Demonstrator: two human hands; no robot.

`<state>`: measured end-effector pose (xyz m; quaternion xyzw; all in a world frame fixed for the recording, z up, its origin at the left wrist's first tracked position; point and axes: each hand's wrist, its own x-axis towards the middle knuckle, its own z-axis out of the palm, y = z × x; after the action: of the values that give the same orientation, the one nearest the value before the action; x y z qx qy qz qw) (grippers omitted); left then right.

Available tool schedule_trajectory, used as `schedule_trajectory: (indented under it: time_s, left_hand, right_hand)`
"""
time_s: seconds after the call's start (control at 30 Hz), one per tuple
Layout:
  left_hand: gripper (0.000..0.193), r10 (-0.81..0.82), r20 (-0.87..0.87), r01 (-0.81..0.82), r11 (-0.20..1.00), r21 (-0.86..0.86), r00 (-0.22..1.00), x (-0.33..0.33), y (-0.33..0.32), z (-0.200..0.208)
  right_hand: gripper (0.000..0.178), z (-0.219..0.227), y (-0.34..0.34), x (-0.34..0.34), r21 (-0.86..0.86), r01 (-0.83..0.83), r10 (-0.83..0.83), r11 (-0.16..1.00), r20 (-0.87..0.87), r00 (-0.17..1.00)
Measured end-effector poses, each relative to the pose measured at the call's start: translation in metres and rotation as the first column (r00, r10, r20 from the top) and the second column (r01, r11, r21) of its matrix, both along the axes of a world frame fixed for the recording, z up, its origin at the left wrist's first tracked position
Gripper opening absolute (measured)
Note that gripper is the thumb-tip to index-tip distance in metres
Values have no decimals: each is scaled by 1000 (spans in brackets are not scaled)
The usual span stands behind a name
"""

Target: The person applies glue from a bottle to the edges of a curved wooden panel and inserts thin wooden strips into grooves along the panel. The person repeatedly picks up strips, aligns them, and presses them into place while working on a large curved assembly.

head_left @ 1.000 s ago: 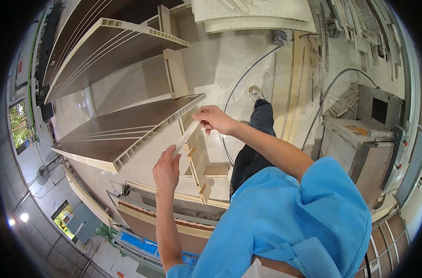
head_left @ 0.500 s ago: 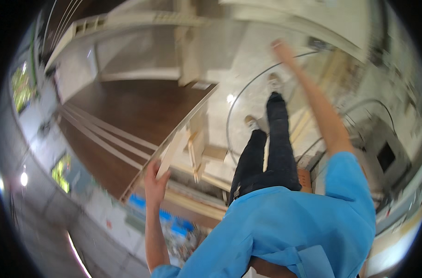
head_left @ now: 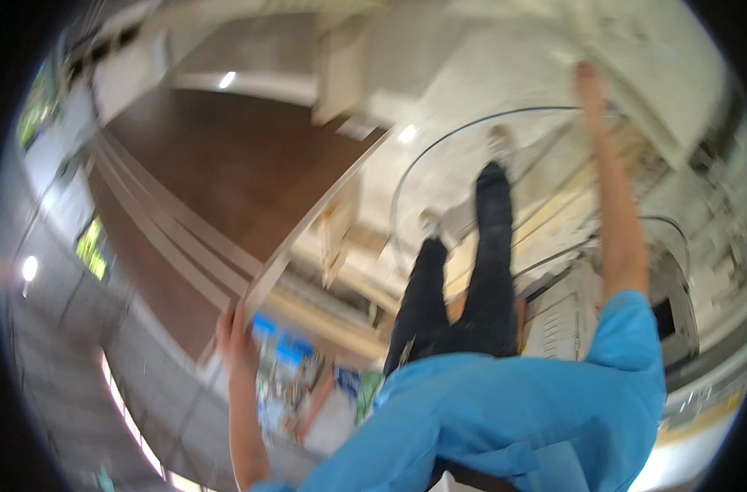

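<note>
A brown tabletop with a pale edge spreads out on the left. Several long light strips run across it toward my left hand. That hand is at the tabletop's near edge, close to the strip ends, its fingers stretched out; whether they touch a strip is unclear through the blur. My right hand is far out at the upper right, beside the edge of a pale panel. Motion smears its fingers, and nothing can be made out in it.
A dark cable curves over the pale floor around my feet. Wooden boards lie to the right, near a grey machine-like box. Below the tabletop edge are wooden bars and blue items.
My left hand has moved down and left along the tabletop edge, its thumb no longer spread wide. My right hand has swung to the right. The whole view has shifted.
</note>
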<state>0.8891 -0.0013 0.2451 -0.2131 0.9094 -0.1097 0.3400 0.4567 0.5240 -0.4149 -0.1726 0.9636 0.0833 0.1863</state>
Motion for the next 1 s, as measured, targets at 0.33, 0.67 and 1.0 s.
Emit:
schedule_trajectory:
  time_s: [0.33, 0.67, 1.0]
  left_hand:
    - [37, -405, 50, 407, 899, -159, 913, -5, -12, -3]
    - [42, -494, -45, 478, 857, -193, 868, -17, -2, 10]
    - [36, -651, -148, 602, 751, -272, 745, 6, -17, 8]
  right_hand:
    - [36, 86, -96, -21, -717, 490, -444, 496, 275, 853]
    - [38, 331, -339, 348, -506, 851, 503, 140, 776, 379]
    - [37, 402, -447, 423, 3, 972, 542, -233, 831, 127]
